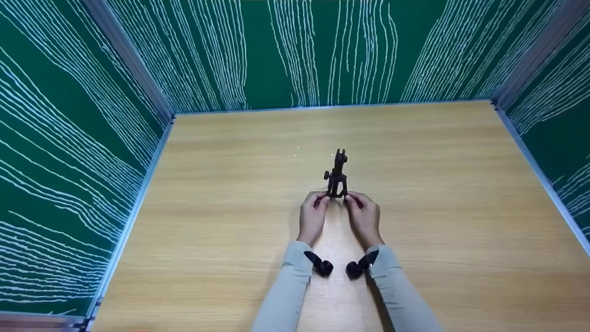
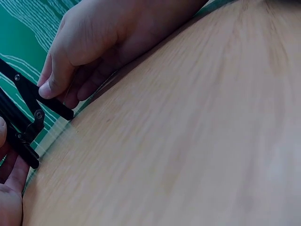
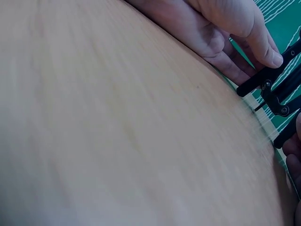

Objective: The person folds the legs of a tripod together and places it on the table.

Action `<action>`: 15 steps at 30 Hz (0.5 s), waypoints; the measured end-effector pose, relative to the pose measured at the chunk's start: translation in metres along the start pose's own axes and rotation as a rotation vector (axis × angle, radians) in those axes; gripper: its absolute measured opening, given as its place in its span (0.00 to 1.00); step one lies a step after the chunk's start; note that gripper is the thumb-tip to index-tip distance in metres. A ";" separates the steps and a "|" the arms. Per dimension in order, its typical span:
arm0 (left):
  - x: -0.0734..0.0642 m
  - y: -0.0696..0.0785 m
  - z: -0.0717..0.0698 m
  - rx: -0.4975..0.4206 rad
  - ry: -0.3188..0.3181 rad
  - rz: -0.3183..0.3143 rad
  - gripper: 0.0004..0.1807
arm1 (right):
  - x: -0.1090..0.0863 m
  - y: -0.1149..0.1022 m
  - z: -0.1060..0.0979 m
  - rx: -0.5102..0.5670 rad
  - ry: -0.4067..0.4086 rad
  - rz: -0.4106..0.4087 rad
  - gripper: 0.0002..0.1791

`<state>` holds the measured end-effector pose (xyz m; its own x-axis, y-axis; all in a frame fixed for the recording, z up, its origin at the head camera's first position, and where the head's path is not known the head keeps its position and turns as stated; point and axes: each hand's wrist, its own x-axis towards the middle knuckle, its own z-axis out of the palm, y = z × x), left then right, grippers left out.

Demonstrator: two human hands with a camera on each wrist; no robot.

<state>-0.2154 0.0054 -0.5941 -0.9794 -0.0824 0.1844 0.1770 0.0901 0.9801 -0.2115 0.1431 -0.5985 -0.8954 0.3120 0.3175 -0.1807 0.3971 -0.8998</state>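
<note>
A small black tripod (image 1: 338, 177) stands upright on the wooden table, with a notched top and side knobs. My left hand (image 1: 314, 216) pinches its left leg low down between thumb and fingers. On the other side my right hand (image 1: 366, 219) pinches the right leg in the same way. The left wrist view shows the tripod's legs (image 2: 57, 106) joined by hinged braces, the right hand (image 2: 94, 37) above and part of the left hand at the lower left edge. In the right wrist view the left hand (image 3: 230, 33) holds one leg, while the right hand is mostly cut off.
The wooden table (image 1: 221, 203) has a pale metal edge. Green panels (image 1: 258, 55) with white wavy lines enclose it at the back and both sides, with metal posts in the corners. Small white specks (image 1: 296, 151) lie left of the tripod. Black wrist cameras (image 1: 322, 267) sit on both sleeves.
</note>
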 end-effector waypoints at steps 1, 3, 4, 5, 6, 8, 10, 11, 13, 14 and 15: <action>0.001 -0.005 0.001 -0.002 0.000 -0.010 0.08 | 0.000 0.000 0.000 -0.003 0.002 0.001 0.07; 0.002 -0.004 0.001 -0.006 0.002 -0.018 0.08 | 0.000 0.000 0.000 -0.011 0.003 0.001 0.07; 0.002 -0.005 0.001 -0.004 0.006 -0.019 0.08 | 0.000 0.000 0.000 -0.014 0.001 0.005 0.07; 0.002 -0.005 0.001 -0.002 0.008 -0.021 0.08 | 0.000 0.000 0.000 -0.016 0.000 0.008 0.07; 0.002 -0.005 0.002 0.004 0.013 -0.023 0.08 | 0.000 0.000 0.000 -0.020 -0.001 0.011 0.07; 0.001 -0.004 0.002 0.014 0.023 -0.025 0.08 | 0.000 0.000 0.000 -0.021 -0.005 0.020 0.07; 0.001 -0.003 0.003 0.022 0.032 -0.030 0.08 | -0.001 0.001 0.000 -0.023 -0.011 0.030 0.07; 0.001 -0.002 0.003 0.025 0.035 -0.032 0.08 | -0.001 0.000 0.000 -0.025 -0.013 0.033 0.07; 0.000 0.004 0.003 0.029 0.034 -0.030 0.08 | -0.001 0.000 0.000 -0.033 -0.019 0.035 0.07; -0.001 0.008 0.002 0.030 0.029 -0.027 0.08 | -0.001 0.000 0.000 -0.038 -0.021 0.035 0.07; -0.003 0.013 0.001 0.030 0.023 -0.025 0.08 | -0.001 0.000 0.000 -0.042 -0.023 0.034 0.07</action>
<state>-0.2107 0.0073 -0.5823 -0.9809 -0.1082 0.1615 0.1487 0.1171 0.9819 -0.2109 0.1431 -0.5991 -0.9100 0.3059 0.2798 -0.1335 0.4226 -0.8964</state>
